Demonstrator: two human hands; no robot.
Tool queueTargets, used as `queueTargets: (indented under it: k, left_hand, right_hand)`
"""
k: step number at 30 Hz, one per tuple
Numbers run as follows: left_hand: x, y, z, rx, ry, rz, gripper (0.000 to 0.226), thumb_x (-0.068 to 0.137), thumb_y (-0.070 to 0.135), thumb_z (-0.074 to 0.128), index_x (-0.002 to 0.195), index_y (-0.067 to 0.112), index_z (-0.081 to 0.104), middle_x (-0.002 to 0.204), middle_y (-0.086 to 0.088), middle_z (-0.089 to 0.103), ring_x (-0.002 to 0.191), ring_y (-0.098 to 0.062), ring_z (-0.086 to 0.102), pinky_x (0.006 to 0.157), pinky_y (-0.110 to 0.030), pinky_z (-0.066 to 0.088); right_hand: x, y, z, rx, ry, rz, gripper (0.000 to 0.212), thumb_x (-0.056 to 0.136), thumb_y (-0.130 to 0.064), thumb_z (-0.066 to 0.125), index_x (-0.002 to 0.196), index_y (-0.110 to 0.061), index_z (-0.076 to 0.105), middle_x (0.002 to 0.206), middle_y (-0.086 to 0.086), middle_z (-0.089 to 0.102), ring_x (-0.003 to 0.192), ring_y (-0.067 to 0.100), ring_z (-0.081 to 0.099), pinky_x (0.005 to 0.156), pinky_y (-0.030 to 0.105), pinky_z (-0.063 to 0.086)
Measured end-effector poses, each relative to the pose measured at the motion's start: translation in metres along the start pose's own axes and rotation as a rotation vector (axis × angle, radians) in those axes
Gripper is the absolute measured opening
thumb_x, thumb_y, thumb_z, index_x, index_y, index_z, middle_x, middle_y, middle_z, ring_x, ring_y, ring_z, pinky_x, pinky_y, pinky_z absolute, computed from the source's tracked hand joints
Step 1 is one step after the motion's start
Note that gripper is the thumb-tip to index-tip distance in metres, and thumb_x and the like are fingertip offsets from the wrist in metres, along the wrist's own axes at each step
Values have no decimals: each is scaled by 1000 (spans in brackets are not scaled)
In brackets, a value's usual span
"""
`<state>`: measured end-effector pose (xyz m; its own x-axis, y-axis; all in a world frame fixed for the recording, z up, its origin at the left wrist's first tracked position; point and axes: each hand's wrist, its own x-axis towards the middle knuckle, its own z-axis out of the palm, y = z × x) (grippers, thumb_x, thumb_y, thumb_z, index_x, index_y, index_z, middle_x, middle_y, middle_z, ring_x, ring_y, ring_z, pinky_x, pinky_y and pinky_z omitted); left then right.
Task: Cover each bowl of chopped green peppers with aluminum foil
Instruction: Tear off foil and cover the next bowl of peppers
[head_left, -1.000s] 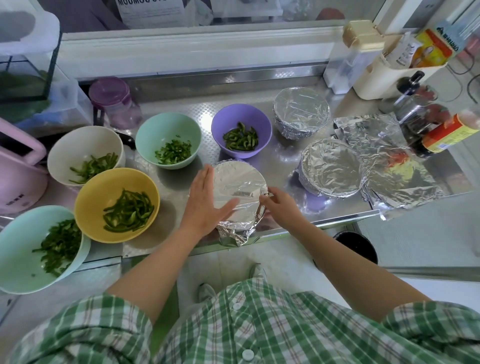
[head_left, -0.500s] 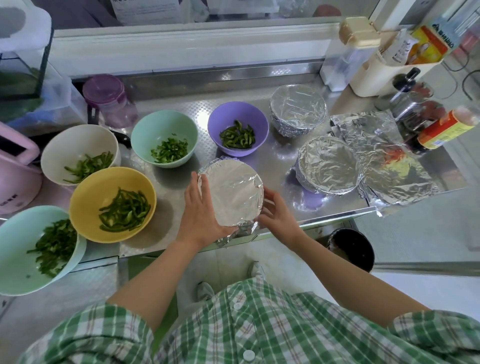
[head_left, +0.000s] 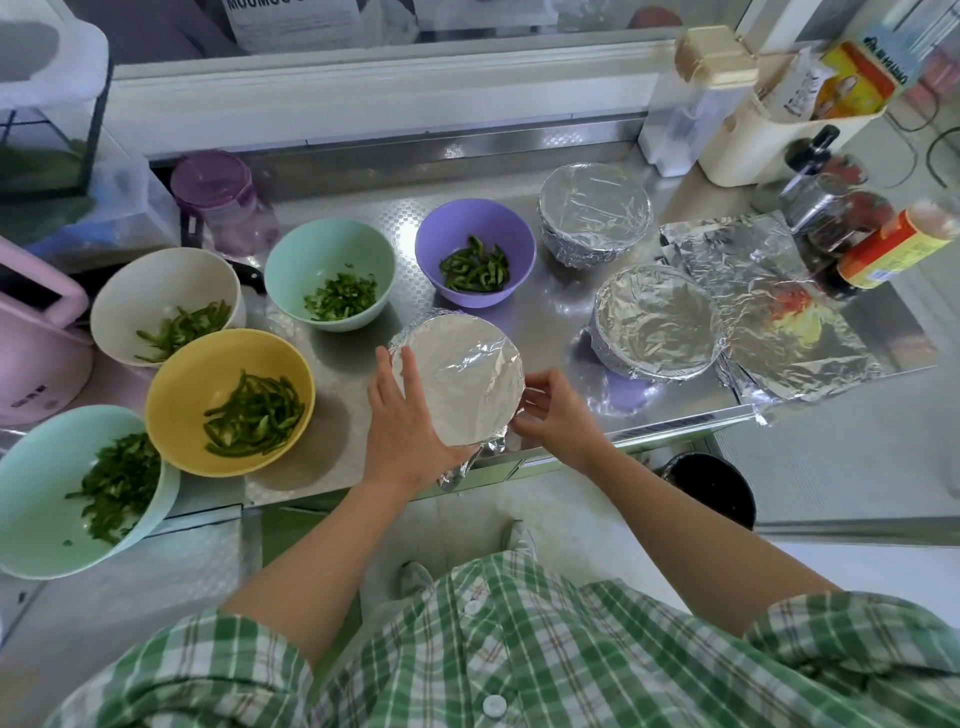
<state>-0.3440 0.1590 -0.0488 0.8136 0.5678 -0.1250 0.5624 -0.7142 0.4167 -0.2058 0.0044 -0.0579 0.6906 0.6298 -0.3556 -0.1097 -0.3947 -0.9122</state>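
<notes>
Fingers: left hand (head_left: 402, 415) lies flat on the foil-topped bowl (head_left: 462, 384), fingers (head_left: 410, 371) spread; right hand (head_left: 558, 413) pinches foil at its right rim.
Bowl position: between both hands, front counter edge.
Loose flap: toward the body, under the left palm, which is nearer.
Farther: purple bowl (head_left: 475, 249) uncovered.

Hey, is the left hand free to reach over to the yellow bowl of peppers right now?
Probably not yet. The left hand lies flat on the foil-covered bowl, steadying it while the right hand works the foil edge. The yellow bowl sits uncovered just beside it, with nothing between them.
</notes>
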Motion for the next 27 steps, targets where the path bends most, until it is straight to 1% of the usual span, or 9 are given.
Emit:
queueTargets:
  k: [2,6,9,12,14,17,21,24,27]
  left_hand:
    - [0,1,-1,-2,-1,-10,147,54,68,83,156,5,-1,159,-30,-4,142,-49,15,115,-51,23]
    - [-1,1,-2,16,-4,-6,146,54,66,84,157,5,-1,159,-28,-3,141,-48,16,115,-49,23]
    - [-2,1,-3,21,-6,-9,146,54,66,84,156,5,-1,159,-28,-2,141,-48,16,115,-49,23]
    - [-2,2,-2,15,-2,-19,146,53,68,82,156,5,0,159,-29,-1,142,-48,15,116,-49,21]
    - [-3,0,-2,-12,-7,-14,145,55,70,80,157,6,-1,159,-28,-2,143,-47,13,116,-49,19]
    - [-7,-4,-5,-82,-15,11,145,53,78,72,157,7,-1,161,-23,-3,146,-41,8,118,-47,16]
    - [-9,-9,-5,-178,-1,13,146,51,90,56,157,6,0,163,-18,1,149,-35,5,120,-43,10]
    - [-10,-10,-4,-208,9,12,146,51,91,56,157,6,0,163,-17,3,150,-33,4,120,-40,8]
    - [-11,-12,-5,-238,21,12,146,52,87,60,156,4,3,162,-16,8,150,-31,7,123,-44,13]
  right_hand:
    - [1,-1,-2,26,-18,12,41,77,11,72,98,-14,46,120,12,62,109,20,63,93,31,54]
    - [5,-2,-6,56,-25,26,32,78,17,66,96,-3,49,112,6,65,95,13,66,87,26,56]
    - [8,-2,-1,13,98,22,24,80,10,70,84,-9,55,109,10,70,89,18,70,85,29,57]
    - [8,-4,5,-43,196,24,17,78,3,75,83,-8,63,98,4,72,88,18,71,85,30,57]
    - [9,-2,6,-60,232,42,17,77,1,75,79,-13,66,93,-1,73,87,16,72,84,31,58]
    - [9,-3,7,-26,308,103,20,76,-6,79,72,-22,68,84,-1,75,80,13,72,78,30,59]
    - [10,-6,13,24,390,150,16,76,-11,78,75,-23,69,78,-4,74,73,8,70,74,24,56]
    - [10,-8,19,91,458,182,13,76,-9,76,81,-18,68,79,-2,75,75,9,71,74,24,57]
    - [11,-10,22,84,500,196,11,77,-11,75,86,-14,70,81,-1,74,77,12,71,75,27,57]
